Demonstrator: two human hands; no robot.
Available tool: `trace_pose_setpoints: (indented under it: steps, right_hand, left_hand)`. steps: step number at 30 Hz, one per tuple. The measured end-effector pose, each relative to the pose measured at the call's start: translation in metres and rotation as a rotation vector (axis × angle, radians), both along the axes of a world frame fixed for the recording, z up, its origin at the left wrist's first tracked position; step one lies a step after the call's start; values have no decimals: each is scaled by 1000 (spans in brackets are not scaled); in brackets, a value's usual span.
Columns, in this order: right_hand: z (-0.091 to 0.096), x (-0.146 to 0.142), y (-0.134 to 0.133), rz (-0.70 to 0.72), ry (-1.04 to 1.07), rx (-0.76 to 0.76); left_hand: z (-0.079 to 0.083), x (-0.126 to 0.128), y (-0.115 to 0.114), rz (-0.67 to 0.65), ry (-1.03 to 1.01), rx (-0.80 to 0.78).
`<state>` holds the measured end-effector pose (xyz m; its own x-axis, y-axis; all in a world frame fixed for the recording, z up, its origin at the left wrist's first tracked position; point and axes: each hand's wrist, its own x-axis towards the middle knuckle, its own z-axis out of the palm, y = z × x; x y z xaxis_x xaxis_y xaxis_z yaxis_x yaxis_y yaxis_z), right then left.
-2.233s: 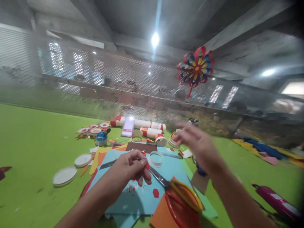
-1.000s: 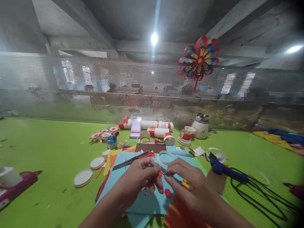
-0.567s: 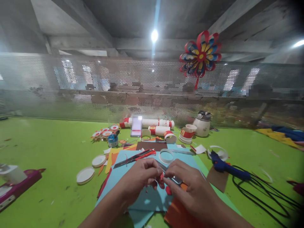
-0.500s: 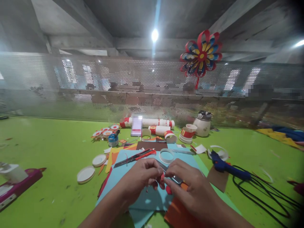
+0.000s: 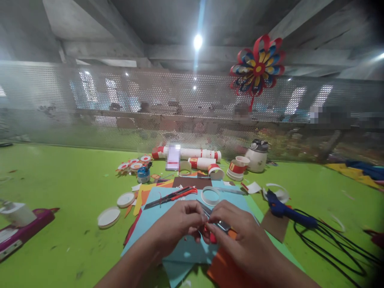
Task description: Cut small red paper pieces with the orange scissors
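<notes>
Over light blue paper sheets (image 5: pixel 144 226), my two hands meet fingertip to fingertip. My left hand (image 5: pixel 180 222) is pinched at a small red piece (image 5: pixel 213 237), most of it hidden by fingers. My right hand (image 5: pixel 237 230) closes on the same piece from the other side. Beneath the right fingers shows a tool with a metal part (image 5: pixel 223 226) and an orange end; whether the hand grips it or only covers it I cannot tell. Just beyond lie a red-handled utility knife (image 5: pixel 183 194) and a white ring (image 5: pixel 210 196).
A blue glue gun (image 5: pixel 280 208) with a looped black cord lies right. White round lids (image 5: pixel 108 217), a blue jar (image 5: pixel 143 175) and a purple power strip (image 5: pixel 27 234) are left. White-and-red tubes (image 5: pixel 198 154), a phone (image 5: pixel 173 158) and a cream jug (image 5: pixel 256 157) stand behind.
My fingertips have shifted slightly around the red piece, which now shows nearer my right thumb. Both hands stay in about the same place. The view has tilted a little.
</notes>
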<state>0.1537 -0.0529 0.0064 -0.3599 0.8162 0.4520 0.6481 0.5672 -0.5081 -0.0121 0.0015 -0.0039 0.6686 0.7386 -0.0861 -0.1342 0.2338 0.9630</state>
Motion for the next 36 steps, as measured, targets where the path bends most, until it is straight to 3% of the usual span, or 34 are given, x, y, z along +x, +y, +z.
trace_pose_setpoints:
  steps: [15,24,32,36]
  right_hand:
    - [5,0,-5,-23,-70,12]
    - [8,2,-6,-15,-4,31]
    - [2,-3,-5,25,36,40]
    - [12,2,-12,67,-68,-11]
  left_hand:
    - [-2,-1,2,-13,36,-25]
    - [3,-8,6,-33,-17,-13]
    - [1,-4,4,16,4,11]
    - [0,-4,3,50,50,32]
